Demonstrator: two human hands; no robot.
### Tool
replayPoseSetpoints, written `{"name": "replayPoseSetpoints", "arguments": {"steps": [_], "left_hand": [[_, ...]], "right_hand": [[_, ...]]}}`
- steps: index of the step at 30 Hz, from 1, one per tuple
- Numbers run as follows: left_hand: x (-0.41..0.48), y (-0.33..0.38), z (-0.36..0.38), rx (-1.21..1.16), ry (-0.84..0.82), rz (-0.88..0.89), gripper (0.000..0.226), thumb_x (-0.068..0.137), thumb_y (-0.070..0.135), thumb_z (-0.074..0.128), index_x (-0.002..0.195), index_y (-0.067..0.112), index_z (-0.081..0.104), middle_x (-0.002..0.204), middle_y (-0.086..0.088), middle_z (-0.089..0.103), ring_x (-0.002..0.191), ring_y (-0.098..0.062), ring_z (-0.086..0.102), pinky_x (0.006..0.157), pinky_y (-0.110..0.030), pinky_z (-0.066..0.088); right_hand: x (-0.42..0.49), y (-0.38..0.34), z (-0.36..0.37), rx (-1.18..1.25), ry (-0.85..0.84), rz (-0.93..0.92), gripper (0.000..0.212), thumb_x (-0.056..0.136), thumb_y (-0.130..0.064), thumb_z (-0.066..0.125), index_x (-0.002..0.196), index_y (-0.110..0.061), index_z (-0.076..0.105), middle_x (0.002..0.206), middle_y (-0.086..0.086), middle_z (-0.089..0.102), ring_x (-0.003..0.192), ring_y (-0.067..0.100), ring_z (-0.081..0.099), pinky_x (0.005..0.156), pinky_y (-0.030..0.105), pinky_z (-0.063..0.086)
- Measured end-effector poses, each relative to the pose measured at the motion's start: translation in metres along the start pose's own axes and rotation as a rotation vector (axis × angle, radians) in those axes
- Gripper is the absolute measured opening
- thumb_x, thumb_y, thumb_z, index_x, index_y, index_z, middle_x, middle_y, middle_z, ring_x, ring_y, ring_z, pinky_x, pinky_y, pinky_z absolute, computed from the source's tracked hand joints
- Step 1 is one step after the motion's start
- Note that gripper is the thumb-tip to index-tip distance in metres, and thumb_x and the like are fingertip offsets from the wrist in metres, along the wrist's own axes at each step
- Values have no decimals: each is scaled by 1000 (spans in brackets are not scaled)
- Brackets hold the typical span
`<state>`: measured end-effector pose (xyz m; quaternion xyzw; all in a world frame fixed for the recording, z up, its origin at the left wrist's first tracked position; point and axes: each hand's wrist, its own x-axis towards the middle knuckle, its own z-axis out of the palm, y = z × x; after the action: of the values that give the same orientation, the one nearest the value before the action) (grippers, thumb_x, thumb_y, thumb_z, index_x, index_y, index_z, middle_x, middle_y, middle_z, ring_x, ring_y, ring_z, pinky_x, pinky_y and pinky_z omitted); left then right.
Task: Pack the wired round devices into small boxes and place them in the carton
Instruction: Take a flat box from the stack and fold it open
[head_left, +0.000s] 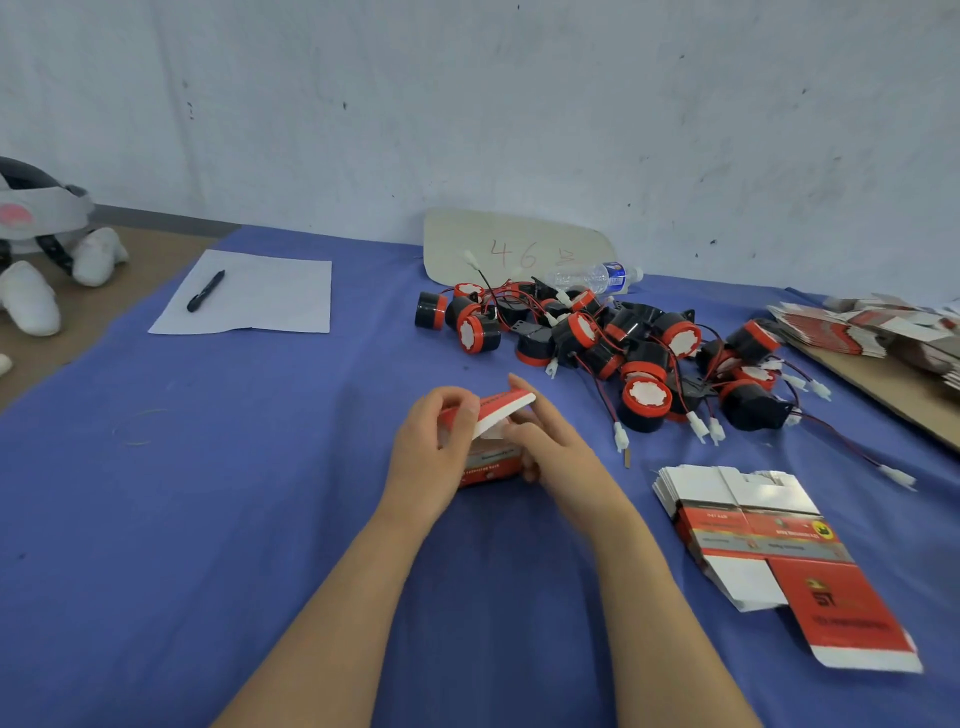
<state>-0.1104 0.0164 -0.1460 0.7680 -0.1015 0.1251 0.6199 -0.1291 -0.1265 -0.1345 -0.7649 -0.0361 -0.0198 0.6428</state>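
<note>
A small red and white box (492, 462) stands on the blue cloth in the middle, its top flap half lifted. My left hand (434, 447) grips the box's left side, thumb on the flap. My right hand (550, 441) holds the right side, fingers against the flap's edge. What is inside the box is hidden. Behind and to the right lies a heap of black and red round devices (613, 348) with red and black wires and white plugs. A stack of flat unfolded boxes (763, 535) lies at the right.
A white sheet (260, 296) with a black pen (205, 291) lies at the back left. A cardboard sign (514, 249) leans on the wall, a water bottle (597, 278) beside it. More flat boxes (872, 327) sit on a board at far right. No carton in view.
</note>
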Motion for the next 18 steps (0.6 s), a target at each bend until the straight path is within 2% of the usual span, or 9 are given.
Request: {"name": "replayPoseSetpoints", "arguments": {"steps": [2,4,5,7,9,11,13,15,18], "left_hand": [[-2,4,0,-98,-16,-52,30,101,39,37,98,23,62,103,2,64,94,-14,60,78,-25,49],[-4,9,0,-145,-41,-73,39,99,49,33,93,24,63,95,1,66,89,-13,63,77,-28,51],[-5,10,0,-150,-53,-65,39,96,54,35,91,26,62,93,3,66,87,-11,63,76,-26,51],[-6,12,0,-131,-62,-37,39,89,63,41,89,29,59,91,7,65,85,-5,62,71,-18,48],[-6,11,0,-132,-49,-20,31,88,59,43,87,31,56,87,10,64,79,3,61,66,-11,46],[-6,10,1,-142,-48,-4,19,95,44,45,87,31,55,84,13,63,73,8,59,61,-6,43],[-4,8,2,-177,-51,-17,6,97,33,49,94,32,54,92,14,61,76,8,58,61,-6,44],[-3,5,2,-211,-56,-49,12,96,27,51,107,32,50,103,15,59,88,0,61,62,-9,47],[-3,4,2,-215,-37,-89,17,96,21,52,110,30,48,105,10,59,92,-9,62,57,-10,48]], "right_hand": [[0,-1,1,-14,37,-21,30,95,-30,54,123,-40,53,109,-17,64,75,-4,55,68,18,41],[-1,-1,2,-15,85,-48,20,95,-37,53,114,-33,59,104,-12,65,73,-4,57,65,15,43],[-2,-2,3,0,91,-55,21,95,-42,52,111,-31,61,97,-13,65,66,-7,56,60,12,43],[-3,-5,5,53,84,-49,37,87,-57,50,106,-29,65,91,-12,66,57,-7,53,55,9,40],[-2,-8,6,99,123,-29,49,80,-64,48,94,-22,68,89,-3,66,49,-1,46,49,11,38],[0,-10,5,87,182,-1,48,87,-59,49,90,-15,67,85,5,63,46,4,41,48,16,36],[2,-10,3,85,202,16,37,94,-45,51,93,-12,67,83,11,61,47,5,41,52,22,37],[2,-9,1,82,209,4,23,95,-31,53,95,-14,67,81,7,64,50,5,46,52,22,40],[1,-8,2,-21,227,-44,17,95,-27,56,88,-13,63,72,-2,63,57,6,52,54,20,42]]}}
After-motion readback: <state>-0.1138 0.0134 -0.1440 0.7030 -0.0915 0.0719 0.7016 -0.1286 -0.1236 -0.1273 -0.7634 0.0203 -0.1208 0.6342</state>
